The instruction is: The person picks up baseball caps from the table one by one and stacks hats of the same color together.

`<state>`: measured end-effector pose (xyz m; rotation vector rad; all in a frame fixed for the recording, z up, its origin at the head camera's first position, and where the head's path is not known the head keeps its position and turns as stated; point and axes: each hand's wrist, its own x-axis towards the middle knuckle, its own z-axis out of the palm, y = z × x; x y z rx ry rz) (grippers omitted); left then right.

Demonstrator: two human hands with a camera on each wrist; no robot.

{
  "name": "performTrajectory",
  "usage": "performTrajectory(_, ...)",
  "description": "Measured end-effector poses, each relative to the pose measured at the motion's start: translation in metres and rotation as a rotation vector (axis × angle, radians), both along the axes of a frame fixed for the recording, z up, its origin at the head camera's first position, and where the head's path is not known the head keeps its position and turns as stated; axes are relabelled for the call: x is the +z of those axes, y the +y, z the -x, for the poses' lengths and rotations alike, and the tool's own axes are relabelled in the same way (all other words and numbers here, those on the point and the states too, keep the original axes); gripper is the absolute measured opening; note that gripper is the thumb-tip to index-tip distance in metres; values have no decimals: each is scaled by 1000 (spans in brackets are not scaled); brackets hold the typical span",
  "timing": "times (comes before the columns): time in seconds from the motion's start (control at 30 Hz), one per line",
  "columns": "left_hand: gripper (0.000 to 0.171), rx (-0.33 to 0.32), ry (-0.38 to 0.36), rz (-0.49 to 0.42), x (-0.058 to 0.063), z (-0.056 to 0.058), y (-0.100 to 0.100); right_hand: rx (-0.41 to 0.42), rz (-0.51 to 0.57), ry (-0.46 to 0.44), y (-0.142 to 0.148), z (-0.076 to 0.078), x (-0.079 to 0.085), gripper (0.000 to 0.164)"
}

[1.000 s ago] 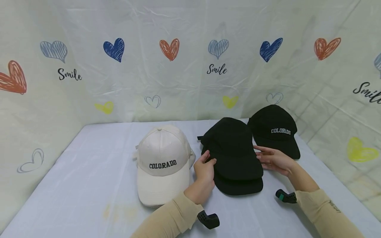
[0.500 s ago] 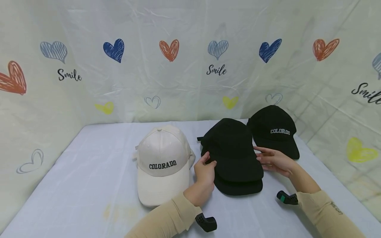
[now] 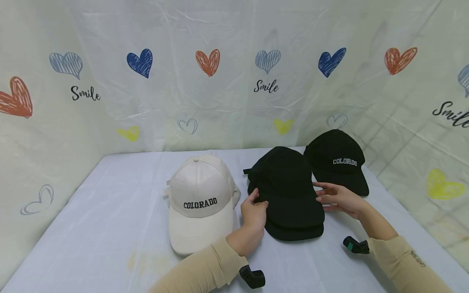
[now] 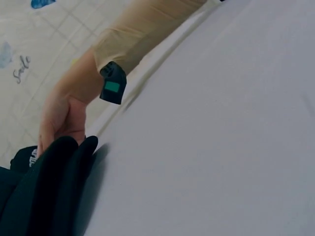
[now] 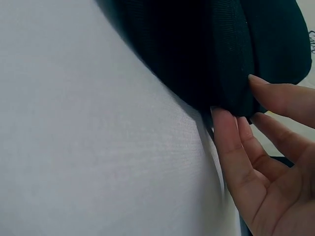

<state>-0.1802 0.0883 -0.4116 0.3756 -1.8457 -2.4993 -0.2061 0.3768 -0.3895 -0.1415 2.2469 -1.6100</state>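
Two plain black baseball caps, one nested over the other, are right of the table's middle. The upper cap point(image 3: 289, 203) covers most of the lower cap point(image 3: 296, 233), whose brim edge shows in front. My left hand point(image 3: 253, 217) holds the upper cap's left side, thumb and finger at its edge. At the opposite side my right hand point(image 3: 340, 200) pinches the edge with its fingertips, as the right wrist view shows around the dark cap fabric point(image 5: 236, 59). In the left wrist view, two brims point(image 4: 54, 187) stand close together; the left hand is out of that view.
A white cap point(image 3: 201, 203) lettered COLORADO sits left of the pair. Behind on the right stands a black COLORADO cap point(image 3: 336, 158). A white cloth point(image 3: 110, 228) covers the table, backed by a curtain point(image 3: 234, 101) with hearts.
The upper black cap has slid slightly down toward me, so less of the lower brim shows. Both hands have shifted a little with it.
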Motion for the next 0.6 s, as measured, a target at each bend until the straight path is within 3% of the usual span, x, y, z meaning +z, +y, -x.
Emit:
performTrajectory(0.47, 54, -18, 39, 118, -7, -6, -2, 35, -74, 44, -4, -5, 3, 67)
performTrajectory(0.6, 53, -14, 66, 149, -9, -6, -1, 37, -138, 69, -6, -7, 6, 67)
